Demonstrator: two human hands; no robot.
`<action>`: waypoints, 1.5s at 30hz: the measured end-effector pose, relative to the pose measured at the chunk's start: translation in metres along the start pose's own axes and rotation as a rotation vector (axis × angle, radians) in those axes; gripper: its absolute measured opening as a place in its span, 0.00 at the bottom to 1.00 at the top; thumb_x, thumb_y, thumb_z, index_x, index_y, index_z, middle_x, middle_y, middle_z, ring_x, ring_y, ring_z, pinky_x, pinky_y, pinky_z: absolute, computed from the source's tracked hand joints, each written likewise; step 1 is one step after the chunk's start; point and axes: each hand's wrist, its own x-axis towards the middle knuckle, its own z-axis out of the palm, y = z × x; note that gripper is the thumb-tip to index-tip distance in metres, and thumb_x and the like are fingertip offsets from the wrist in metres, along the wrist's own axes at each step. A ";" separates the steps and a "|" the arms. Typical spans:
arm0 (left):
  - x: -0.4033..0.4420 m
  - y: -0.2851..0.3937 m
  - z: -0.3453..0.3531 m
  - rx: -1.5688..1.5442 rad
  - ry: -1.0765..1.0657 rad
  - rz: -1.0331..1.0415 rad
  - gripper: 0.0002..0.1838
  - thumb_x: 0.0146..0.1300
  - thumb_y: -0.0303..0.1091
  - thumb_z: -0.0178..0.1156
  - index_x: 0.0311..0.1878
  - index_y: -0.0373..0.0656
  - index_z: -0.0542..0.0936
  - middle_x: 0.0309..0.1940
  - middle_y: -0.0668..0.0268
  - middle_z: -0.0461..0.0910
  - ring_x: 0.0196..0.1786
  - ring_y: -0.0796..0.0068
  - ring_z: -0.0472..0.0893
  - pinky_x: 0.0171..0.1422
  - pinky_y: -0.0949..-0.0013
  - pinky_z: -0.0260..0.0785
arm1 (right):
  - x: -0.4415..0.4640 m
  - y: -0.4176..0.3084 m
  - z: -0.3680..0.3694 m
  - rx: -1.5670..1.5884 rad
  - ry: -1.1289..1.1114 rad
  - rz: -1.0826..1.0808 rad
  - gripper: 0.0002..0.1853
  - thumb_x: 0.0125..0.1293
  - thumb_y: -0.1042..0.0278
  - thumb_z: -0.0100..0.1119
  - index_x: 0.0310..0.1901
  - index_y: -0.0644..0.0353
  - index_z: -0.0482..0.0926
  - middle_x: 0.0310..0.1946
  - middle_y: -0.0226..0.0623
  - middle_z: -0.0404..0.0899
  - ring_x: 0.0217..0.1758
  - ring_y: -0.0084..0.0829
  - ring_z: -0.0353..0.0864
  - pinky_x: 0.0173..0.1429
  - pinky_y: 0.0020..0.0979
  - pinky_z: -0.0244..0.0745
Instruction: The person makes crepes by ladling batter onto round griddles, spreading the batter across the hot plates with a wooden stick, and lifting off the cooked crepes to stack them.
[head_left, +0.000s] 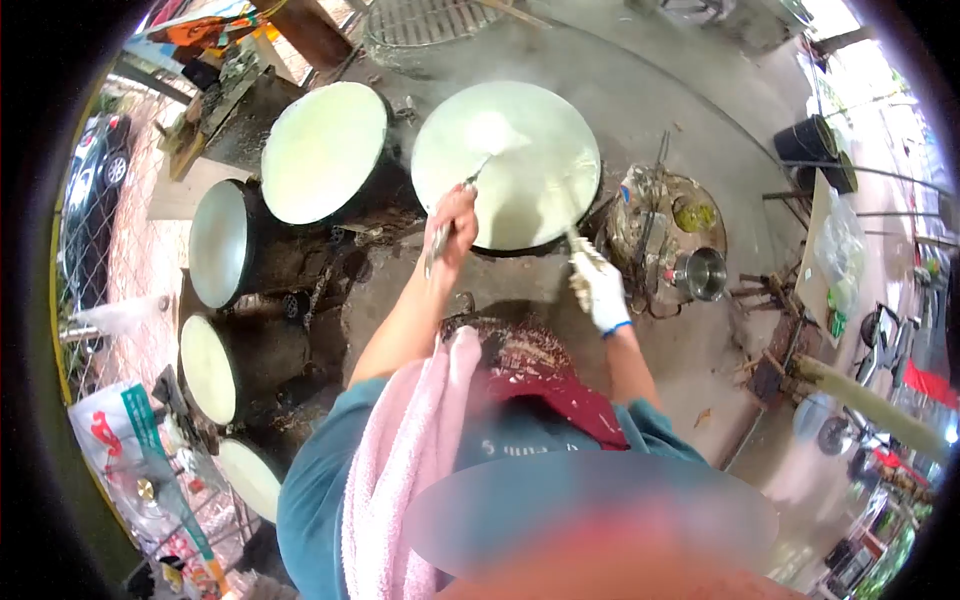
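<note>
- Large round pan (520, 249), directly in front of the person, holds a pale, greenish-white liquid (455, 135) reaching close to its edge.
- Second pan (385, 172), just left of the large round pan, has a similar pale filling.
- Grey pan (217, 242), farther left of the large round pan; I cannot tell whether anything is in it.
- Two more pans, left of the large round pan and nearer the person, show pale surfaces: one upper (237, 380), one lower (265, 458).
- Round stand (630, 235), right of the large round pan, carries a metal pot (704, 274) and a yellow-green mass (697, 215); the pot's contents are unclear.
- Left hand (456, 220), bare, is at the near left edge of the large round pan, forearm stretched forward. Its fingers are curled around a metal tool (482, 172), whose tip points over the liquid; contact is unclear.
- Right hand (602, 290), in a white glove with a blue cuff, is just beyond the near right edge of the large round pan, arm reaching forward. Its fingers are closed around a pale stick (572, 232), whose far end extends over the liquid.
</note>
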 end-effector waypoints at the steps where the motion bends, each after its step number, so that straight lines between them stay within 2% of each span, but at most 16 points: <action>1: -0.014 -0.009 0.019 0.094 0.005 -0.024 0.13 0.75 0.34 0.42 0.42 0.32 0.71 0.15 0.76 0.64 0.12 0.88 0.65 0.20 0.77 0.48 | 0.017 -0.002 -0.013 -0.066 0.076 0.081 0.18 0.66 0.54 0.61 0.54 0.52 0.79 0.18 0.24 0.72 0.14 0.16 0.65 0.15 0.22 0.58; 5: -0.055 -0.008 0.101 0.230 -0.040 0.062 0.19 0.77 0.38 0.36 0.46 0.27 0.68 0.14 0.74 0.67 0.08 0.86 0.64 0.16 0.77 0.44 | 0.031 0.010 -0.011 -0.505 -0.106 0.021 0.24 0.67 0.54 0.61 0.62 0.52 0.76 0.22 0.23 0.75 0.19 0.15 0.69 0.22 0.22 0.64; 7: -0.081 0.016 0.131 0.307 -0.078 0.093 0.19 0.77 0.36 0.35 0.47 0.26 0.67 0.14 0.74 0.66 0.08 0.86 0.64 0.17 0.77 0.45 | 0.006 -0.006 0.007 -0.391 -0.230 -0.010 0.20 0.68 0.64 0.60 0.60 0.55 0.77 0.31 0.20 0.77 0.26 0.13 0.69 0.29 0.20 0.65; 9: -0.119 0.039 0.171 0.461 0.029 0.202 0.19 0.77 0.39 0.40 0.46 0.29 0.70 0.11 0.80 0.61 0.08 0.88 0.61 0.18 0.78 0.45 | 0.023 0.009 0.005 -0.319 0.002 -0.093 0.18 0.68 0.66 0.58 0.59 0.54 0.78 0.22 0.14 0.68 0.18 0.10 0.60 0.20 0.17 0.55; 10: -0.140 0.056 0.187 0.551 0.089 0.278 0.18 0.76 0.39 0.41 0.44 0.30 0.71 0.11 0.81 0.60 0.08 0.89 0.59 0.18 0.78 0.45 | 0.022 0.005 0.017 0.085 -0.043 -0.151 0.17 0.70 0.67 0.55 0.59 0.53 0.77 0.18 0.14 0.65 0.15 0.10 0.58 0.17 0.18 0.53; 13: -0.202 0.133 0.225 0.814 0.228 0.483 0.15 0.75 0.35 0.44 0.42 0.28 0.71 0.14 0.75 0.63 0.07 0.87 0.60 0.12 0.81 0.48 | 0.018 0.035 0.054 -0.326 -0.141 -0.160 0.21 0.72 0.67 0.53 0.64 0.59 0.71 0.23 0.18 0.69 0.20 0.10 0.61 0.22 0.17 0.57; 20: -0.326 0.381 0.292 1.364 0.766 0.755 0.14 0.73 0.35 0.48 0.34 0.33 0.70 0.15 0.73 0.60 0.13 0.83 0.57 0.18 0.75 0.48 | -0.030 0.010 0.433 -0.796 -0.304 -0.330 0.26 0.68 0.63 0.56 0.65 0.67 0.69 0.46 0.38 0.83 0.43 0.20 0.79 0.48 0.24 0.74; 23: -0.346 0.478 0.284 1.458 0.828 0.813 0.15 0.72 0.37 0.51 0.33 0.32 0.71 0.15 0.73 0.62 0.14 0.83 0.60 0.18 0.75 0.48 | 0.031 0.078 0.578 -0.627 -0.422 -0.752 0.26 0.67 0.58 0.59 0.61 0.67 0.73 0.56 0.49 0.78 0.57 0.36 0.80 0.61 0.30 0.72; 26: -0.354 0.561 0.260 1.451 0.839 0.865 0.16 0.70 0.38 0.55 0.29 0.36 0.73 0.16 0.69 0.68 0.14 0.80 0.64 0.18 0.72 0.53 | 0.027 0.093 0.720 -0.992 -0.301 -0.698 0.27 0.68 0.48 0.52 0.65 0.51 0.70 0.47 0.53 0.81 0.50 0.52 0.80 0.54 0.42 0.74; 30: -0.382 0.607 0.230 1.704 1.112 0.902 0.18 0.63 0.41 0.62 0.26 0.35 0.75 0.17 0.60 0.75 0.17 0.69 0.73 0.22 0.63 0.64 | 0.039 0.137 0.775 -1.283 -0.455 -0.585 0.27 0.70 0.46 0.45 0.65 0.50 0.66 0.35 0.52 0.81 0.39 0.56 0.80 0.42 0.52 0.73; 35: -0.444 0.619 0.223 2.161 1.403 1.130 0.17 0.60 0.40 0.64 0.38 0.33 0.75 0.27 0.46 0.79 0.33 0.41 0.80 0.38 0.51 0.71 | 0.002 0.120 0.794 -0.986 -0.263 -0.541 0.25 0.67 0.52 0.56 0.63 0.51 0.72 0.44 0.51 0.82 0.48 0.47 0.82 0.49 0.40 0.75; 36: -0.453 0.615 0.223 2.130 1.396 1.188 0.17 0.60 0.40 0.64 0.40 0.33 0.74 0.27 0.46 0.79 0.33 0.41 0.80 0.38 0.51 0.71 | 0.003 0.126 0.803 -1.146 -0.313 -0.269 0.26 0.67 0.51 0.56 0.63 0.53 0.74 0.43 0.44 0.84 0.44 0.30 0.83 0.50 0.31 0.75; 38: -0.468 0.604 0.224 2.058 1.385 1.313 0.18 0.61 0.39 0.63 0.43 0.35 0.73 0.27 0.45 0.79 0.33 0.41 0.80 0.37 0.50 0.71 | -0.007 0.149 0.827 -0.956 -0.447 -0.262 0.26 0.66 0.50 0.57 0.62 0.56 0.75 0.38 0.42 0.84 0.40 0.27 0.82 0.47 0.28 0.75; 39: -0.477 0.595 0.225 2.083 1.297 1.440 0.15 0.64 0.37 0.61 0.45 0.36 0.71 0.26 0.46 0.79 0.32 0.43 0.80 0.35 0.53 0.70 | -0.011 0.147 0.837 -0.906 -0.505 0.009 0.25 0.66 0.52 0.59 0.60 0.56 0.76 0.39 0.41 0.85 0.42 0.27 0.81 0.48 0.27 0.74; 43: -0.516 0.556 0.252 2.061 1.084 1.700 0.10 0.68 0.33 0.57 0.44 0.36 0.70 0.24 0.50 0.77 0.26 0.49 0.77 0.32 0.59 0.69 | 0.014 0.136 0.817 -0.891 -0.360 -0.736 0.22 0.68 0.58 0.59 0.59 0.60 0.76 0.31 0.30 0.81 0.27 0.19 0.75 0.32 0.25 0.71; 45: -0.533 0.545 0.245 1.951 1.117 1.587 0.10 0.69 0.32 0.56 0.44 0.36 0.70 0.24 0.51 0.75 0.26 0.53 0.76 0.32 0.60 0.68 | 0.053 0.165 0.813 -0.767 -0.431 -0.389 0.20 0.68 0.55 0.58 0.56 0.56 0.78 0.24 0.27 0.76 0.20 0.18 0.70 0.24 0.22 0.65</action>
